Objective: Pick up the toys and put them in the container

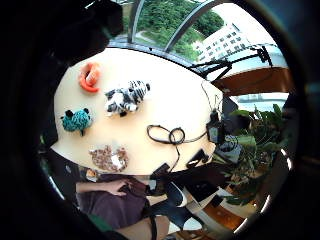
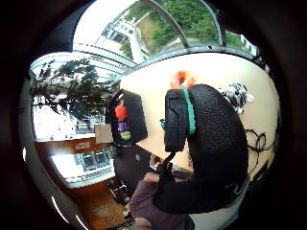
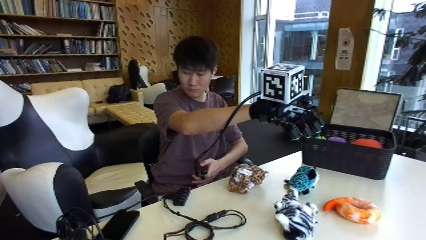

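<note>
Library desk (image 3: 406, 190) held four toys beside a basket (image 3: 346, 157).
Gloved hand (image 3: 293, 117) hovered above the basket, fingers (image 3: 307, 127) hanging released, empty.

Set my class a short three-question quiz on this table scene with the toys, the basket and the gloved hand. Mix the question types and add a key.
1. True or false: the gloved right hand rests on the table.
2. How many soft toys lie on the table?
A) two B) four C) six
3. Fill in: the black basket already holds toys, one purple and one ____.

Key
1. False: it hangs in the air beside the basket, fingers pointing down and holding nothing.
2. B: leopard-print toy, teal toy, zebra toy, orange toy.
3. Orange-red.
</note>
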Demonstrator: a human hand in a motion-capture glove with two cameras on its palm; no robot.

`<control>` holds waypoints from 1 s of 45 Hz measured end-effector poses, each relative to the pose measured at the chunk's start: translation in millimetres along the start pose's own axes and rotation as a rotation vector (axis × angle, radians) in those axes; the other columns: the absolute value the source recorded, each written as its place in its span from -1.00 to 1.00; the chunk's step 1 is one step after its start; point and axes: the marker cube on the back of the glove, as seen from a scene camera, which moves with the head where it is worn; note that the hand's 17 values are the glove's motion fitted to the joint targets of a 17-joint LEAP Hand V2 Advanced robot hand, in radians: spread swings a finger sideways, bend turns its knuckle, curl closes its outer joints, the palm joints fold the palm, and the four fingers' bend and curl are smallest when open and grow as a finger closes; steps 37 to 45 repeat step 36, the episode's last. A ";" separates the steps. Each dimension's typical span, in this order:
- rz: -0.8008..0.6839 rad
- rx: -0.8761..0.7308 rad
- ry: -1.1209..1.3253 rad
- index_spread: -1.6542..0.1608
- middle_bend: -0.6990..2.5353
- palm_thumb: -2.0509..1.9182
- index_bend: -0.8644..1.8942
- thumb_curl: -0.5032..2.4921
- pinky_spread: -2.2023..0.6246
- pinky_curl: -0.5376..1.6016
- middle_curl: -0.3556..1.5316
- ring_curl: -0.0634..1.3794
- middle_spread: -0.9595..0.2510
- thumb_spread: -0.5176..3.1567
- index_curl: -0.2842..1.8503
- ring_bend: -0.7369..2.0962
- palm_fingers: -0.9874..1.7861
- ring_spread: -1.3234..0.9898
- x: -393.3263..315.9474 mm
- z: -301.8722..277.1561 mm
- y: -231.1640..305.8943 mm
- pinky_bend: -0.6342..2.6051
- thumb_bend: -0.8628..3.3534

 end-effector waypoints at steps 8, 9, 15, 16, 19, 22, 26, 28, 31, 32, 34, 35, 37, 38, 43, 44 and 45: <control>0.016 -0.006 0.016 0.65 -0.47 0.02 -0.27 -0.65 0.55 -0.30 -0.56 -0.73 0.43 -0.17 -0.66 -0.15 -0.15 0.07 2.1 5.5 0.8 -0.19 -0.60; 0.017 -0.005 0.020 0.65 -0.47 0.02 -0.27 -0.65 0.54 -0.29 -0.55 -0.72 0.42 -0.14 -0.66 -0.14 -0.16 0.07 2.0 5.2 1.7 -0.19 -0.60; 0.024 0.006 0.035 0.62 -0.46 0.02 -0.26 -0.63 0.54 -0.26 -0.51 -0.68 0.46 -0.01 -0.63 -0.10 -0.19 0.06 0.7 -1.8 7.7 -0.16 -0.60; 0.025 0.008 0.037 0.62 -0.46 0.02 -0.26 -0.63 0.54 -0.26 -0.50 -0.67 0.45 0.00 -0.62 -0.10 -0.20 0.05 0.3 -3.0 8.5 -0.16 -0.60; 0.024 0.012 0.044 0.61 -0.45 0.01 -0.26 -0.62 0.54 -0.25 -0.48 -0.66 0.45 0.04 -0.60 -0.09 -0.21 0.05 -1.7 -5.2 11.5 -0.15 -0.60; 0.020 0.017 0.055 0.61 -0.45 0.01 -0.25 -0.61 0.54 -0.24 -0.46 -0.65 0.45 0.07 -0.59 -0.08 -0.21 0.05 -4.3 -4.9 14.4 -0.14 -0.60; 0.015 0.013 0.061 0.60 -0.45 0.01 -0.25 -0.60 0.54 -0.23 -0.43 -0.63 0.42 0.10 -0.57 -0.06 -0.23 0.04 -6.4 -2.8 15.8 -0.14 -0.60; 0.012 0.008 0.059 0.60 -0.45 0.01 -0.25 -0.60 0.54 -0.23 -0.42 -0.62 0.42 0.11 -0.56 -0.06 -0.23 0.04 -7.9 -1.5 16.2 -0.13 -0.60; 0.006 0.005 0.061 0.60 -0.45 0.01 -0.25 -0.60 0.54 -0.22 -0.41 -0.61 0.41 0.12 -0.54 -0.05 -0.24 0.04 -9.3 0.5 16.1 -0.13 -0.60; 0.003 0.005 0.063 0.60 -0.45 0.01 -0.25 -0.60 0.54 -0.22 -0.40 -0.61 0.41 0.12 -0.54 -0.05 -0.24 0.04 -10.1 1.3 16.3 -0.13 -0.60; 0.000 0.003 0.064 0.60 -0.45 0.01 -0.25 -0.59 0.54 -0.22 -0.39 -0.60 0.41 0.13 -0.53 -0.05 -0.24 0.04 -11.9 2.5 17.1 -0.12 -0.60; -0.001 0.002 0.064 0.59 -0.45 0.01 -0.25 -0.59 0.54 -0.21 -0.38 -0.60 0.40 0.13 -0.53 -0.05 -0.25 0.04 -12.7 2.7 17.5 -0.12 -0.60; -0.001 0.002 0.064 0.59 -0.45 0.01 -0.25 -0.59 0.54 -0.21 -0.38 -0.60 0.40 0.13 -0.52 -0.05 -0.25 0.04 -13.0 2.8 17.8 -0.12 -0.60; -0.001 0.002 0.064 0.59 -0.45 0.01 -0.25 -0.59 0.54 -0.21 -0.38 -0.60 0.40 0.13 -0.52 -0.05 -0.25 0.04 -13.0 2.8 17.8 -0.12 -0.60; -0.001 0.002 0.064 0.59 -0.45 0.01 -0.25 -0.59 0.54 -0.21 -0.38 -0.60 0.40 0.13 -0.52 -0.05 -0.25 0.04 -13.0 2.8 17.8 -0.12 -0.60; -0.001 0.002 0.064 0.59 -0.45 0.01 -0.25 -0.59 0.54 -0.21 -0.38 -0.60 0.40 0.13 -0.52 -0.05 -0.25 0.04 -13.0 2.8 17.8 -0.12 -0.60; -0.001 0.002 0.064 0.59 -0.45 0.01 -0.25 -0.59 0.54 -0.21 -0.38 -0.60 0.40 0.13 -0.52 -0.05 -0.25 0.04 -13.0 2.8 17.8 -0.12 -0.60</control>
